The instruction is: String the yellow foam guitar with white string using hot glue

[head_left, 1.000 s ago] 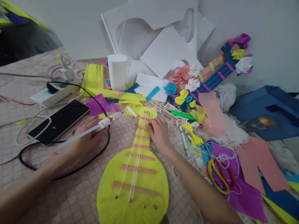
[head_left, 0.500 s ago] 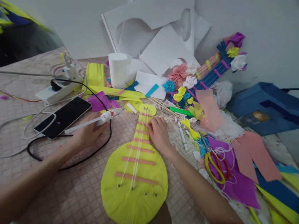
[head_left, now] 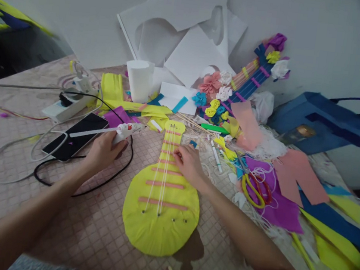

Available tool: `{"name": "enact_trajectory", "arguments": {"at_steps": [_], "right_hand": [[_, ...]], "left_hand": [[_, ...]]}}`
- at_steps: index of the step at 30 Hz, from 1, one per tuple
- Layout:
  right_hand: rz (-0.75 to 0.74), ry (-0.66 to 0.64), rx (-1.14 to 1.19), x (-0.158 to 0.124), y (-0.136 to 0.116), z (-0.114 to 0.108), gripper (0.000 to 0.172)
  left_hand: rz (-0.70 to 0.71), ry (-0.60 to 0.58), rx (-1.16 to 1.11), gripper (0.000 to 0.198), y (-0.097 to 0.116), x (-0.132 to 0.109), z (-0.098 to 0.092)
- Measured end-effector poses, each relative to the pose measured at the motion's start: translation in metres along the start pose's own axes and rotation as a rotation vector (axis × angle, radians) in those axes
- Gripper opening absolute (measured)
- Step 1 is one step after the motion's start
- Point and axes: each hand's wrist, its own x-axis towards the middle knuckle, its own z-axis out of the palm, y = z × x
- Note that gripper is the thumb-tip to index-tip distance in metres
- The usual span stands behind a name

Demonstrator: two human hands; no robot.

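Note:
A yellow paper-covered, lute-shaped instrument (head_left: 158, 236) lies on the table, with pink strips across it and white strings running from its round body to its head. My left hand (head_left: 105, 147) is wrapped round a white glue gun (head_left: 124, 132), whose nozzle points right, towards the instrument's head. A glue stick juts out of its back. My right hand (head_left: 188, 162) rests on the right side of the neck, its fingers bent and pressed together at the strings. Whatever they may pinch is too small to make out.
On the left lie a phone (head_left: 76, 136), a power strip (head_left: 68, 107) and looping cables. A white cup (head_left: 138, 80) and white boards (head_left: 189, 56) stand behind. To the right are scissors (head_left: 253, 191), coloured paper, a flower-covered instrument (head_left: 251, 82) and a blue bag (head_left: 318, 120).
The view has shifted slightly. My left hand has tilted the glue gun a little. My right hand has moved slightly down the neck, and a small blue piece now shows beyond it.

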Motion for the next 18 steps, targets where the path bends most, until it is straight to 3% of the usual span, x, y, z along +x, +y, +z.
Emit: {"name": "enact_trajectory", "arguments": {"at_steps": [8, 14, 18], "right_hand": [[-0.017, -0.040, 0.034, -0.028, -0.014, -0.008, 0.010], [-0.004, -0.076, 0.076, -0.052, -0.026, -0.014, 0.011], [-0.014, -0.100, 0.106, -0.065, -0.035, -0.019, 0.011]], "left_hand": [[0.044, -0.002, 0.018, 0.021, 0.006, -0.004, -0.006], [0.121, 0.069, 0.032, 0.051, 0.004, -0.029, -0.012], [0.130, 0.054, 0.010, 0.058, -0.002, -0.051, -0.019]]}}
